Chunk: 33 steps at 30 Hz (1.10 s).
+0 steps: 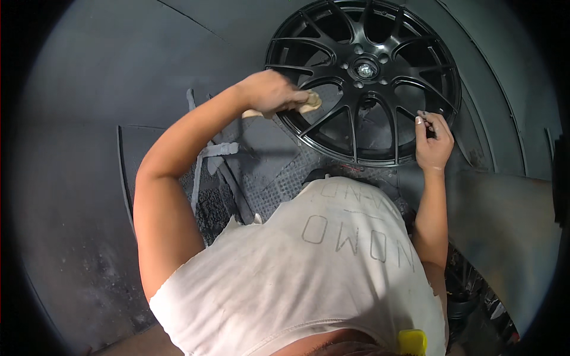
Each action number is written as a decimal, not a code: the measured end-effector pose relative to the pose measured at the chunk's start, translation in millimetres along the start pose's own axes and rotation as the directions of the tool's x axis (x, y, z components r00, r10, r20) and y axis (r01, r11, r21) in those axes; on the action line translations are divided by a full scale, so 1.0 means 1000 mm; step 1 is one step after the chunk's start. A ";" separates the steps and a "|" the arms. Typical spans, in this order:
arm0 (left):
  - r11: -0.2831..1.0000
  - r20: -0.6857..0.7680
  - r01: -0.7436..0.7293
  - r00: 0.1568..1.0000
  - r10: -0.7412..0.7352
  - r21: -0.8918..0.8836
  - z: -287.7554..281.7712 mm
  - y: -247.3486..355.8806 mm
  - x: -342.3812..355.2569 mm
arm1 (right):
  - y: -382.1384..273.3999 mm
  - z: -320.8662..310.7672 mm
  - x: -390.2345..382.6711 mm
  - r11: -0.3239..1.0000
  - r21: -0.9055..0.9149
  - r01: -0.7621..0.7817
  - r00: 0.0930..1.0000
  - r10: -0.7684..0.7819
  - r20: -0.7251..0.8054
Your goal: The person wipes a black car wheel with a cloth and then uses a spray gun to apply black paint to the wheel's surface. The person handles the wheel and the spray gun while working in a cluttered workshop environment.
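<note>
A black multi-spoke alloy wheel rim (332,41) stands in front of me, with a shiny hub cap (366,70) at its centre. My left hand (270,90) is closed around a tan pad or cloth (312,101) and presses it against the rim's left edge and spokes. My right hand (434,141) grips the rim's lower right edge, fingers curled over the lip. My white shirt (297,279) fills the lower middle of the view.
Grey, paint-dusted walls (119,65) curve around the wheel. Strips of grey tape (214,151) and a textured mat (279,178) lie under the rim. A yellow object (412,342) shows at the bottom edge. Dark clutter (475,291) sits at lower right.
</note>
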<state>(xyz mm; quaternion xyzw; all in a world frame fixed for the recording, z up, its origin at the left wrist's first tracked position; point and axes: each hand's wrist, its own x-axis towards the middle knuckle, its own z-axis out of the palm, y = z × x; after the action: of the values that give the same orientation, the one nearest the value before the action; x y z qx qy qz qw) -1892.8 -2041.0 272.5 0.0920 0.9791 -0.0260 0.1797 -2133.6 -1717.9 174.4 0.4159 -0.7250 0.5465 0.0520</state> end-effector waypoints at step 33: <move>0.778 0.003 0.536 0.824 -0.567 -0.327 0.014 0.082 -0.015 | 0.042 -0.020 0.043 0.984 -0.090 0.155 0.977 -0.166 -0.131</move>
<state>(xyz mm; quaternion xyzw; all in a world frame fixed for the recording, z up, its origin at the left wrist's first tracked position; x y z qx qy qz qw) -1858.7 -1964.1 263.0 -0.2274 0.9616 0.0827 0.1293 -2196.7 -1721.9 173.4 0.4319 -0.7050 0.5386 0.1623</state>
